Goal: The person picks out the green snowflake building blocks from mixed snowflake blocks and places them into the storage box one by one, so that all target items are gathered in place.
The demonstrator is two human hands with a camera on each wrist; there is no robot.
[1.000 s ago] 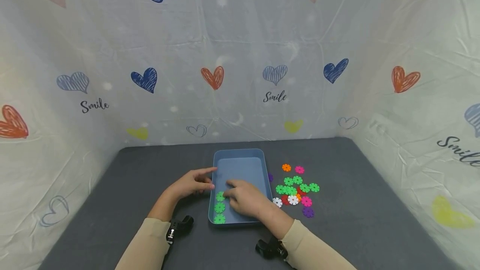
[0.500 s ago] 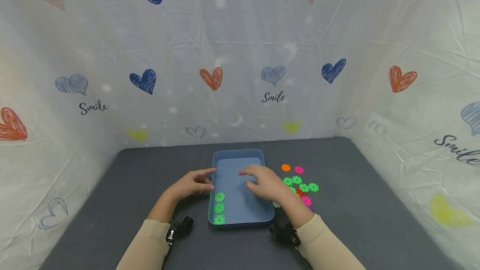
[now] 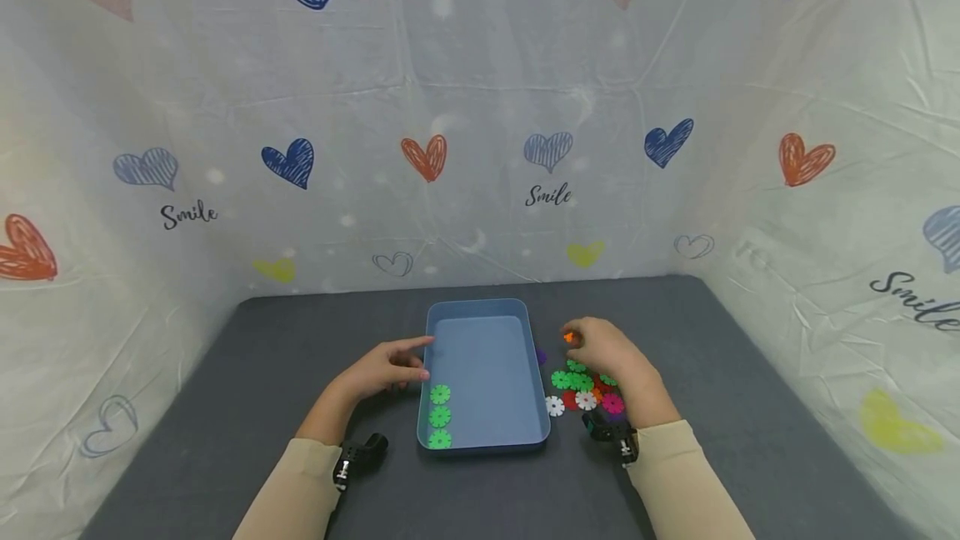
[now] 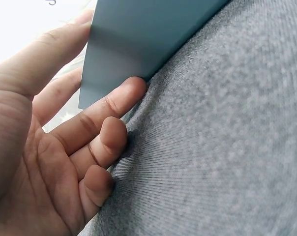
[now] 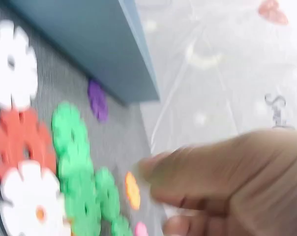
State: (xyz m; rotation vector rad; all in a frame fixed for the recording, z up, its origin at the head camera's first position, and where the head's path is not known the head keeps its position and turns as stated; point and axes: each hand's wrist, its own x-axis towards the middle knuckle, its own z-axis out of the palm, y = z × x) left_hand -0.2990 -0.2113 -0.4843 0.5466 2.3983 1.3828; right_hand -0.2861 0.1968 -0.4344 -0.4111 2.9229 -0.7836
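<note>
A blue rectangular tray [image 3: 483,390] stands on the dark grey cloth, with a column of three green flower-shaped plastic discs [image 3: 439,416] along its left side. My left hand [image 3: 382,372] rests at the tray's left wall, index finger and thumb touching the rim; in the left wrist view its other fingers curl loosely beside the wall. To the right, my right hand [image 3: 609,352] reaches over the loose discs. Its thumb and index finger stand apart around an orange flower disc [image 3: 568,337]. In the right wrist view that orange disc [image 5: 133,191] lies just beyond the blurred thumb tip.
Right of the tray lie several loose flower discs: green [image 3: 577,380], white [image 3: 554,406], red [image 3: 570,400] and pink [image 3: 612,403]. A purple disc [image 3: 542,356] sits close to the tray's right wall. A white curtain [image 3: 480,215] printed with hearts surrounds the table.
My right hand has moved from inside the tray, beside the top green disc, rightward to the orange disc among the loose ones. The left hand keeps its place at the tray's rim.
</note>
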